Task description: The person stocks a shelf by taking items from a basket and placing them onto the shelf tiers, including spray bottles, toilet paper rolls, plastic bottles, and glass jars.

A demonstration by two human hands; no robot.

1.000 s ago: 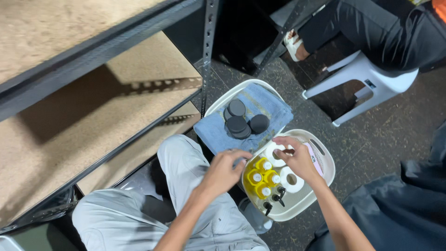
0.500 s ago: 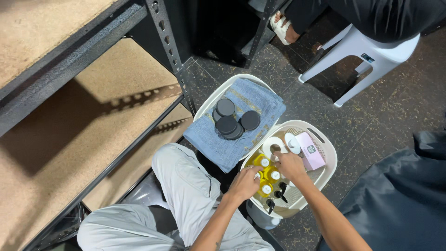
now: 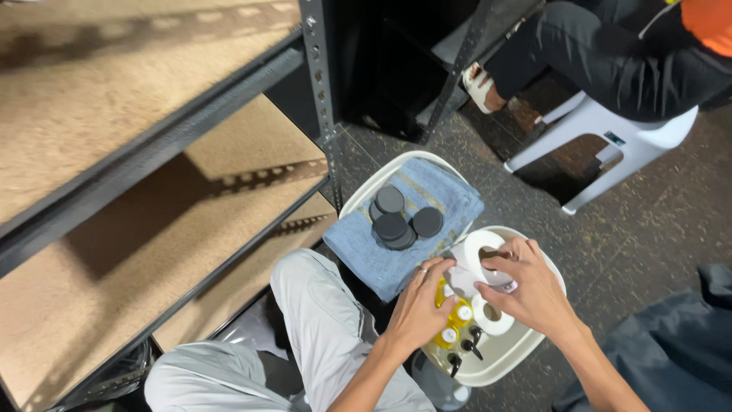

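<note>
Two white baskets [image 3: 503, 358] and a white stool [image 3: 610, 145] stand on the dark speckled floor [image 3: 648, 221].

Dark speckled floor [image 3: 640, 221] — black metal shelving [image 3: 152, 145] with chipboard shelves, white plastic stool [image 3: 610, 137].

yellow bottles [image 3: 456, 314]: a small cluster of yellow bottles with white round caps stood just under the left hand's fingertips [image 3: 441, 268], partly hidden by that hand [image 3: 423, 301].
dark pump bottles [image 3: 465, 352]: two or three with black pump heads sat below the yellow ones, near the heel of the left hand and just off the right hand's [image 3: 526, 286] wrist side.
pink box [image 3: 509, 286]: only a sliver of a pale pink packet showed beneath the right fingers [image 3: 499, 263], the rest was covered.
sticker on stool [image 3: 614, 139]: a small pale rectangular label with dark marks sat on the white plastic stool, well apart from both hands.
</note>
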